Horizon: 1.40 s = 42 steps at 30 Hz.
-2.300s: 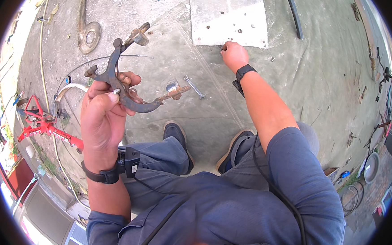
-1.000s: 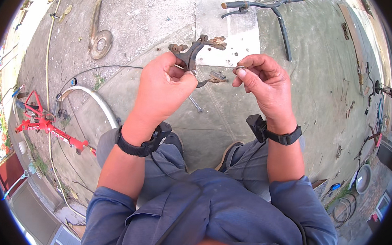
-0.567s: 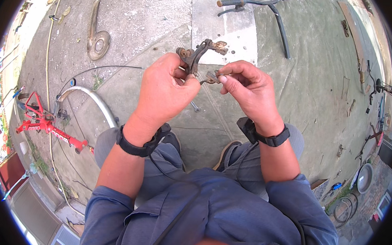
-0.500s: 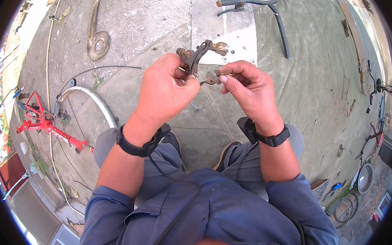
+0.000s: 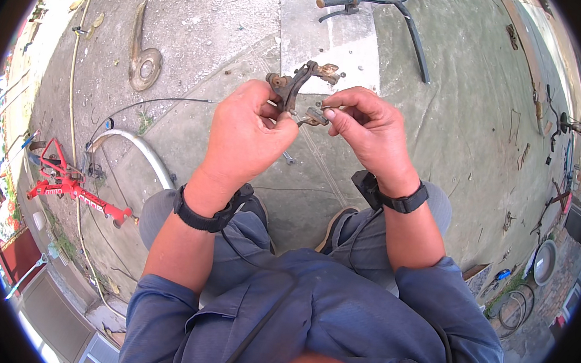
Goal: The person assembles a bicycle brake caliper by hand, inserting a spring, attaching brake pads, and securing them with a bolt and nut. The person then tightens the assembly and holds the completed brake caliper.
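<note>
My left hand (image 5: 250, 129) is closed around a rusty bicycle caliper brake (image 5: 298, 85), held up in front of me with its curved arms pointing away. One end of the brake, with a worn brown pad (image 5: 327, 72), sticks out to the upper right. Its lower end (image 5: 316, 116) reaches across toward my right hand (image 5: 367, 129). There, my right thumb and forefinger are pinched together on a small piece, too small to name. The inner parts of the brake are hidden behind my left fingers and thumb.
A spanner (image 5: 288, 157) lies on the ground cloth below the brake. Black handlebars (image 5: 407, 19) lie ahead. To my left are a red bicycle frame (image 5: 80, 194), a pale wheel rim (image 5: 139, 147) and a hose (image 5: 74, 82). Several metal parts lie at the right, near a round basin (image 5: 545, 262).
The brake has shifted very slightly to the right and turned a little. My right hand still pinches at its lower end. The head view has moved slightly.
</note>
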### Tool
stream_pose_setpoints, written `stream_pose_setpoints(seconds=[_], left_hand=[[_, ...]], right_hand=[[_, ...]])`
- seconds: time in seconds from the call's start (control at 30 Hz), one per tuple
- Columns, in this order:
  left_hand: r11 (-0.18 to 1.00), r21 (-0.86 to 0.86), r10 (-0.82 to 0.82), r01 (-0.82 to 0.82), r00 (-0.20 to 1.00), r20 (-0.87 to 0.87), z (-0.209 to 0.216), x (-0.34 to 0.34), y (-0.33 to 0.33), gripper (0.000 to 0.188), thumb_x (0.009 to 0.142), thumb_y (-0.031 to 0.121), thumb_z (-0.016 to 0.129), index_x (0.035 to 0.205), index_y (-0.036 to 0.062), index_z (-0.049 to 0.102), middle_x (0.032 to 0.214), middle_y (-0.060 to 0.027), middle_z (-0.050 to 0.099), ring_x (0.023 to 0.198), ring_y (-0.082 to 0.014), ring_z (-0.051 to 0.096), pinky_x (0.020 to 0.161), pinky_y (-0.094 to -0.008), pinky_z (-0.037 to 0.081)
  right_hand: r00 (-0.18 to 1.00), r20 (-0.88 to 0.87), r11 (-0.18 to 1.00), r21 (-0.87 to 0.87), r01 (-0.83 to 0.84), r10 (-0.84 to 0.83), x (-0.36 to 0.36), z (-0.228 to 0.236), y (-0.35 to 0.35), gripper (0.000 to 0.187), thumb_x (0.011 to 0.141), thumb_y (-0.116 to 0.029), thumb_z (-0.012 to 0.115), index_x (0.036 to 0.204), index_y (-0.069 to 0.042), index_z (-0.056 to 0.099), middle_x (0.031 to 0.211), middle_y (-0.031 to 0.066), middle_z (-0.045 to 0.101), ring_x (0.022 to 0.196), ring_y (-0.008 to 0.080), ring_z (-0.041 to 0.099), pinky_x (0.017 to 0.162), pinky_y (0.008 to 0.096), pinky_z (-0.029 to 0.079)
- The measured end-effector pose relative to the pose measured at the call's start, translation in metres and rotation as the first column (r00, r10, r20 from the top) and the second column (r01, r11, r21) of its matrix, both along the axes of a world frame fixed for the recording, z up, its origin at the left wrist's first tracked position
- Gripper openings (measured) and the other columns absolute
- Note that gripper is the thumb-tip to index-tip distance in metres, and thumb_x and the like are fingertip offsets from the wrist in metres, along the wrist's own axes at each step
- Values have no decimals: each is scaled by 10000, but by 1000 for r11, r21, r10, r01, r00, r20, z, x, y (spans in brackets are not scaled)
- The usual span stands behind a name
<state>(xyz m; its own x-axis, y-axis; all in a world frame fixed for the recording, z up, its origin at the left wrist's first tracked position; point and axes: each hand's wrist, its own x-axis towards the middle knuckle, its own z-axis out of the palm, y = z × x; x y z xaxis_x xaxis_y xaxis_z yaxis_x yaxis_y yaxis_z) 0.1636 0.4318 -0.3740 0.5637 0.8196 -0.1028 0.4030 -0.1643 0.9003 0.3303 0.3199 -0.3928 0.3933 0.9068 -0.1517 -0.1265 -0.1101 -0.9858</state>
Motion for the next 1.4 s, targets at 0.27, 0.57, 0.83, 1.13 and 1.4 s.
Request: stream_pose_setpoints(seconds=[0.27,0.57,0.83,1.13,1.4], left_hand=[[999,18,-36,36,999,11,1,1,-4,172,724,54,668,858,-39,614,785,-114,617,650,-185,653,588,-295,517],[999,17,-44,44,999,24,0,1,-6,187,721,54,676,878,-35,630,800,-121,616,653,-201,653,586,-302,520],[998,34,-60,60,998,-18,-1,2,-6,190,725,67,685,876,-34,634,807,-131,619,663,-217,664,585,-311,524],[999,6,-52,51,999,9,-4,4,-7,200,729,69,690,893,-34,637,821,-131,622,657,-219,668,586,-313,530],[997,37,-61,61,998,-14,-4,4,-6,195,733,71,695,883,-33,628,811,-134,616,658,-224,665,585,-314,528]], right_hand=[[998,-3,996,-70,-60,60,-3,0,-2,163,881,14,696,1041,-15,690,879,-1,679,700,49,609,611,196,489],[992,-9,987,-100,-123,123,-10,-4,-2,175,880,9,700,1052,-9,671,882,0,681,698,36,605,608,191,511],[992,-11,986,-105,-127,127,-10,-6,0,172,876,17,699,1044,-7,668,883,0,678,700,34,607,606,193,516],[995,-61,992,-100,-81,75,-13,-7,3,143,858,-13,712,999,-30,694,759,-41,641,648,18,546,578,197,455],[991,-49,984,-118,-131,126,-10,-9,5,163,880,20,690,1038,-7,660,884,1,676,712,35,610,617,196,517]])
